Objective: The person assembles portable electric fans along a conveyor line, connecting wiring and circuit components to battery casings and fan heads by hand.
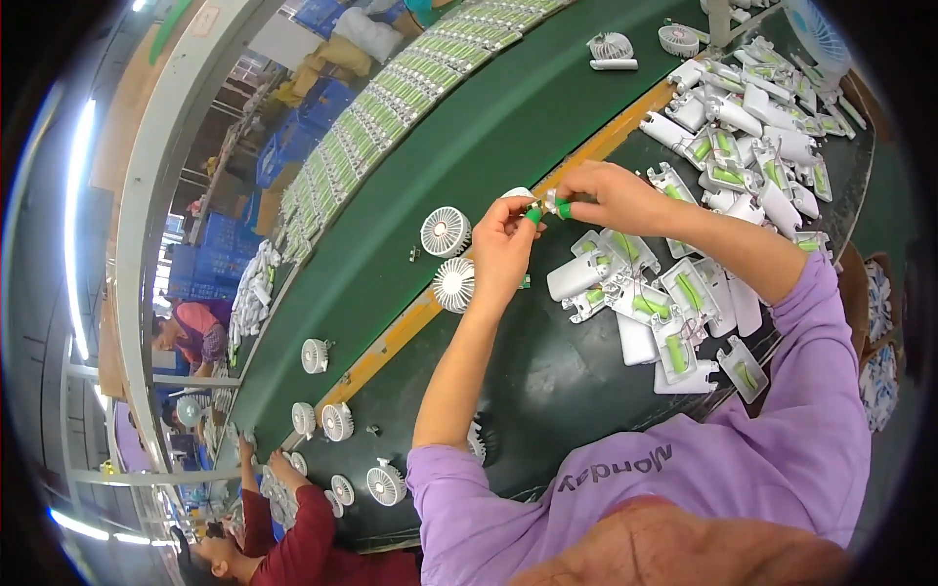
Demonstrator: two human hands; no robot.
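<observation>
The left hand point(502, 244) and right hand point(614, 199) are together pinching a small part point(548, 203) near the yellow rail point(401, 335), seemingly unfinished, while fans point(453, 284) are lying separate and many open shells point(688, 290) are apparently waiting on the surface point(557, 376).

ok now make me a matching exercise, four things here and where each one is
1. small pale part
2. long flat yellow strip
3. jumbled white plastic shells with green cylinders
4. blue plastic crates

A. beyond the flat green belt
B. on the dark smooth tabletop
C. held between left hand and right hand
D. along the belt's near edge

Pairs: 1-C, 2-D, 3-B, 4-A
</observation>
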